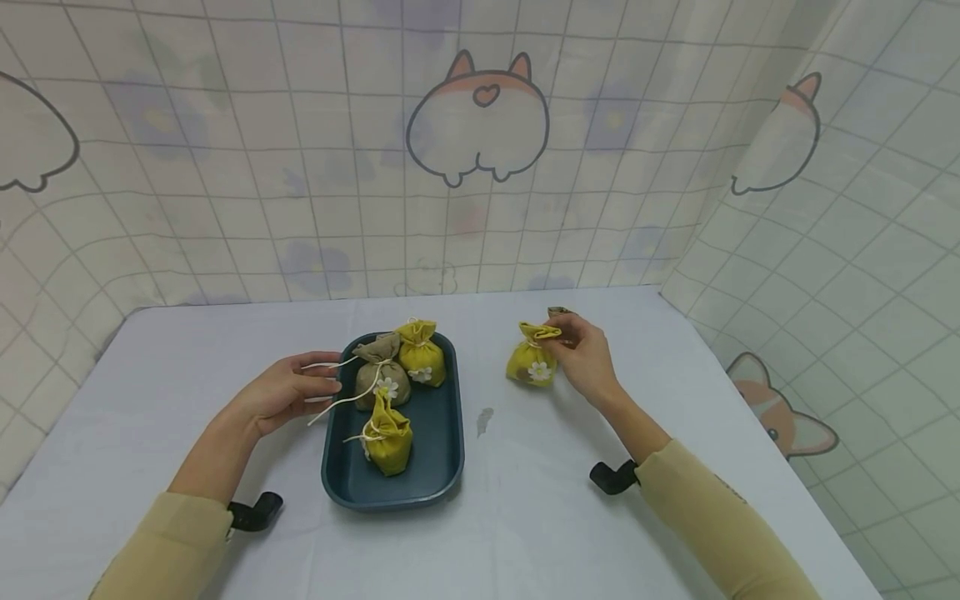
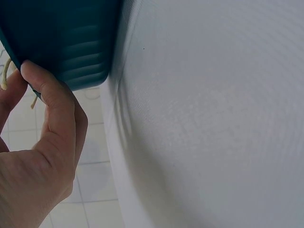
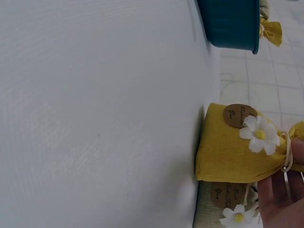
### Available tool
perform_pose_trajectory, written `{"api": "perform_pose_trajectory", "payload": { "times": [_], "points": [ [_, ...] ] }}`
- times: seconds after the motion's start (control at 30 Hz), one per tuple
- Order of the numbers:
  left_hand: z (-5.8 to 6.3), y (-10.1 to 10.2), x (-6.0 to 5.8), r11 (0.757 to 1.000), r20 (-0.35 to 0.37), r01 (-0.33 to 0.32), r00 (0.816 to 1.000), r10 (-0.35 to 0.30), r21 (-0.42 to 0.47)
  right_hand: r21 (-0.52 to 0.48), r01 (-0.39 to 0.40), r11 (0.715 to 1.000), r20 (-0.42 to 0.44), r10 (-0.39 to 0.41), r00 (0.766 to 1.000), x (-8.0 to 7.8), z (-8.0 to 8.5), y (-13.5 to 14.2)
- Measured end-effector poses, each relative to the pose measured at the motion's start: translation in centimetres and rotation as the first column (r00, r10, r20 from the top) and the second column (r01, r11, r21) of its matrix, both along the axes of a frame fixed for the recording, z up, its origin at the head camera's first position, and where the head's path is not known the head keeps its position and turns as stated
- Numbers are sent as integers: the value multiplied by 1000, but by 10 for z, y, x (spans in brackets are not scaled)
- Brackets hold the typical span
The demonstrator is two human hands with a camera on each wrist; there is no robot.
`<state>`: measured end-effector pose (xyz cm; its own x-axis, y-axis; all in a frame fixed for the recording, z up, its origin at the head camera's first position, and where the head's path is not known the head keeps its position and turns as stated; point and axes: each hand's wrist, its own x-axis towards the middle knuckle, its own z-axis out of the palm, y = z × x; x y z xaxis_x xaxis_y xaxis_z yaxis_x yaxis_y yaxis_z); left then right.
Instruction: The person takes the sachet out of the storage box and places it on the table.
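My right hand [image 1: 585,354] pinches the gathered neck of a yellow drawstring pouch [image 1: 530,367] at the right of the table. In the right wrist view this pouch [image 3: 237,152] carries a white flower and a round brown tag. Beside it is a grey-brown pouch [image 3: 209,204] with a similar flower, mostly hidden by the hand in the head view. My left hand [image 1: 288,392] reaches to the left rim of a dark teal tray [image 1: 435,492], its fingers fairly straight and touching the edge. A grey-brown pouch [image 1: 382,387] and two yellow pouches [image 1: 392,442] sit in the tray.
A white cloth covers the table [image 1: 525,517]. Pale cords from the pouches hang over the tray's left rim. Behind and to the right stands a checked curtain [image 1: 300,167] with cartoon dog prints. A grey mark [image 1: 484,421] shows right of the tray.
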<state>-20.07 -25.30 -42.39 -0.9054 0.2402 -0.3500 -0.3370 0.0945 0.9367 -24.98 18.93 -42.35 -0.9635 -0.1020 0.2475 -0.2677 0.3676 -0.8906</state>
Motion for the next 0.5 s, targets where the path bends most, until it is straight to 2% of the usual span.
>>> {"api": "perform_pose_trajectory", "payload": {
  "times": [0.5],
  "points": [
    [1, 1, 1, 1000, 5, -3, 1000, 3, 0, 10, 14, 1000, 31, -14, 999, -3, -6, -1]
  ]
}}
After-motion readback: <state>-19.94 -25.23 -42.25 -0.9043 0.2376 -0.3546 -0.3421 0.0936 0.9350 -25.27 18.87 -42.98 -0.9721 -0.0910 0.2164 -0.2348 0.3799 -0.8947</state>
